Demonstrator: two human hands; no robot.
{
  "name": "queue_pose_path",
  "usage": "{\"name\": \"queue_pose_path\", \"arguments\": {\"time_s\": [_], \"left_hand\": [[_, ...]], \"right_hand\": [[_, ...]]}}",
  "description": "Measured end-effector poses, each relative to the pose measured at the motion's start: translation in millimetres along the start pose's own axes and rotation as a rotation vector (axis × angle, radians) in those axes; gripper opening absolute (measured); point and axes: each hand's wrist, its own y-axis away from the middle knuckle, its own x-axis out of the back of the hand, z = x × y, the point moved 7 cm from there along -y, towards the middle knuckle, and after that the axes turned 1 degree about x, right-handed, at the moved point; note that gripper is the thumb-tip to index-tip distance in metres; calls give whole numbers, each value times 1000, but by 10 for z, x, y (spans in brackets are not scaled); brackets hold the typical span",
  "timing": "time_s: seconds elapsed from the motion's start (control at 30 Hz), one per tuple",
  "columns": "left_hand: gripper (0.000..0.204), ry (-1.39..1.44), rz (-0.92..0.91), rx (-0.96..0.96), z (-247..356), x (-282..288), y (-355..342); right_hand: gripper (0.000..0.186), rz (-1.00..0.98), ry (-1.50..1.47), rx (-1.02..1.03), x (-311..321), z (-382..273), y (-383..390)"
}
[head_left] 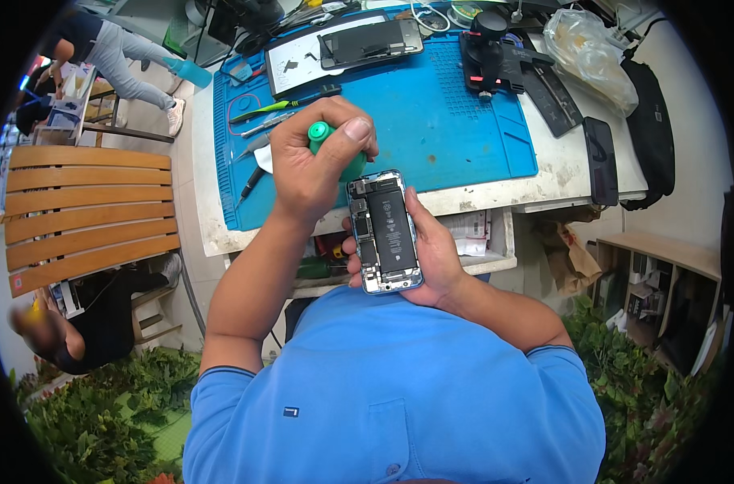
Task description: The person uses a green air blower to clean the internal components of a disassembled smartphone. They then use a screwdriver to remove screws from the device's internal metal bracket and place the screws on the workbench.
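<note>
My right hand (435,258) cradles an opened smartphone (393,230) from below, thumb along one edge and fingertips at the other. Its screen is off, so the long black battery and the metal-covered boards lie bare. Over the phone's upper left corner, my left hand (314,157) is closed round a green, round-topped thing (322,131). Most of that thing is covered by my fingers, and I cannot make out its lower end. Beyond the hands, a detached phone screen (371,44) rests on a white tray (290,77) with small dark parts.
A blue work mat (456,153) covers much of the white bench. Tweezers (266,125) and a green-tipped tool (278,106) lie left. At right are a black device (490,60), a dark phone (599,161) and a plastic bag (589,56). An open drawer (496,254) sits under the bench edge.
</note>
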Motion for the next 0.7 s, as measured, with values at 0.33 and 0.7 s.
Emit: {"name": "queue_pose_path", "arguments": {"time_s": [0.33, 0.7], "left_hand": [[33, -260, -75, 126, -66, 76, -135], [29, -192, -151, 106, -143, 9, -150]], "right_hand": [[91, 16, -3, -7, -17, 35, -17], [92, 15, 8, -7, -4, 9, -7]]}}
